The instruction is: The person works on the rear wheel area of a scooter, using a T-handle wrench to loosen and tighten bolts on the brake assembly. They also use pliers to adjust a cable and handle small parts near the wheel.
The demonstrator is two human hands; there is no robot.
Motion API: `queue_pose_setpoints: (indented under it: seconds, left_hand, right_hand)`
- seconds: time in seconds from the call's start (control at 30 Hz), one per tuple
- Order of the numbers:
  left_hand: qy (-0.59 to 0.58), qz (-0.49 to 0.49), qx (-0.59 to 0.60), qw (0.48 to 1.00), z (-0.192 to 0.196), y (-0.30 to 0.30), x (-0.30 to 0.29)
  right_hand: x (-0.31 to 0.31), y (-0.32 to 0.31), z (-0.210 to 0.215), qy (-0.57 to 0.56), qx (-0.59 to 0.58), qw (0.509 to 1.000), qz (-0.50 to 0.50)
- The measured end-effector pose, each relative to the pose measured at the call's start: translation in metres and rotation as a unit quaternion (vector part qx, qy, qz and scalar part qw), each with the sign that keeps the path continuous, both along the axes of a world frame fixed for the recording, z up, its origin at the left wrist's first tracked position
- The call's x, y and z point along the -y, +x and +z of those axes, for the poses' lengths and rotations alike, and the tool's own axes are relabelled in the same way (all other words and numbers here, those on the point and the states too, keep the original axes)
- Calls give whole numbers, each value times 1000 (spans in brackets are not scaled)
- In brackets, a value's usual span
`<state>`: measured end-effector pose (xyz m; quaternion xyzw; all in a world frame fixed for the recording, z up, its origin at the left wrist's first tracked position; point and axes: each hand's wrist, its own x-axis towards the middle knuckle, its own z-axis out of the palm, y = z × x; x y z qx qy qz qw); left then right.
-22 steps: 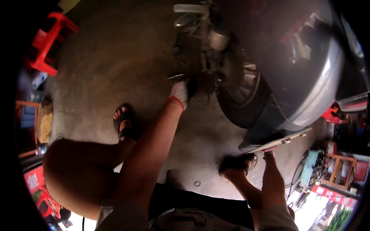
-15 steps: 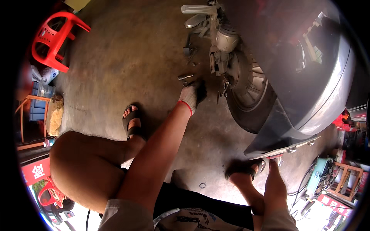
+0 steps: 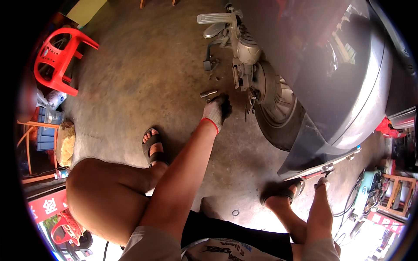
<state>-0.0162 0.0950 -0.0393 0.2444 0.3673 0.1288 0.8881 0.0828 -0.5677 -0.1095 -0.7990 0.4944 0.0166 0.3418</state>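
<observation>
— What worries me from up here: my left hand (image 3: pixel 216 112), in its grey glove with the red cuff, is down on the concrete floor (image 3: pixel 143 82) right at a small metal socket (image 3: pixel 208 93), just beside the bare rear hub (image 3: pixel 257 80) of the grey scooter (image 3: pixel 348 78). That socket is a short cylinder lying on its side, so I judge a clumsy nudge could send it rolling off across the floor.

— Is the hand holding it?

— I can't say for certain. The fingers (image 3: pixel 224 102) are curled down toward the floor, not spread flat, and the fingertips sit at the socket or touching it; whether they have pinched anything I cannot tell, because the glove hides the underside.

— Anything else loose down there?

— A few small dark bits (image 3: pixel 213 71) lie near the footrest (image 3: pixel 216 18) and a little ring (image 3: pixel 235 212) sits by my sandalled foot (image 3: pixel 281 195). Stepping on that ring could be a slip, I'd guess. The brake parts hanging off the hub are close to my knuckles — a sharp pull back might catch the glove.

— And the other hand?

— My right hand (image 3: pixel 321 182) reaches up at the edge of the scooter's grey panel. Its fingers are against the panel edge, but gripping or only resting I can't make out.
</observation>
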Motion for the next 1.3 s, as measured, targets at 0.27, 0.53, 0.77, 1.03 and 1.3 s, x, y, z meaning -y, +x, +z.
queue_pose_setpoints:
  seconds: [0.27,0.53,0.77,1.03,1.3]
  left_hand:
    - [51,27,-26,998,43,29,-26]
    - [285,-220,38,932,92,36,-82]
    - [471,-323,72,818,102,46,-107]
    - [537,-311,78,780,77,63,-117]
    - [453,-341,119,815,78,61,-115]
  right_hand:
    - [-144,-37,160,-339,-164,710,595]
    - [-331,-148,187,301,-403,620,601]
    - [-455,-182,179,731,-297,472,392]
    - [-508,-174,194,862,-134,437,220]
    - [-541,-153,172,306,90,788,527]
